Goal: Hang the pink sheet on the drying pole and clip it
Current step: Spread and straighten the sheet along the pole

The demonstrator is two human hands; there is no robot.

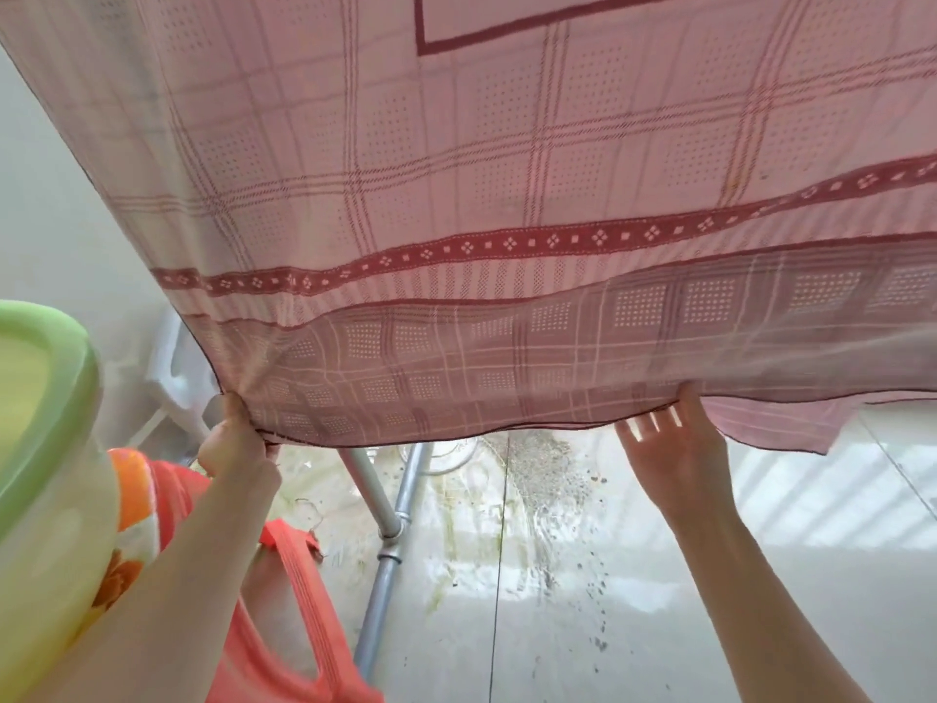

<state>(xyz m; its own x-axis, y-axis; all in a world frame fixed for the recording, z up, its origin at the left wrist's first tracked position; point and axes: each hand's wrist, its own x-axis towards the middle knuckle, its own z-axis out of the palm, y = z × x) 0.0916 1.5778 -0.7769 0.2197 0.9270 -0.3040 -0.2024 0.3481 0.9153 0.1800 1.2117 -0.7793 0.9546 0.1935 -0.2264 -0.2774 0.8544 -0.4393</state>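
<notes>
We see the pink sheet (456,170), checked with a dark red patterned band, draped overhead and filling the upper part of the view; its pole is hidden from us. Our left hand (238,443) is clenched on the sheet's lower left corner, pinching the dark hem. Our right hand (669,438) is spread flat with fingers released, palm pressed up against the hem farther right. Below the hem, a grey metal pipe stand (385,525) with a joint rises from the wet tiled floor (634,575). At left sit a green-rimmed plastic tub (45,398) and an orange plastic basket (294,601).
</notes>
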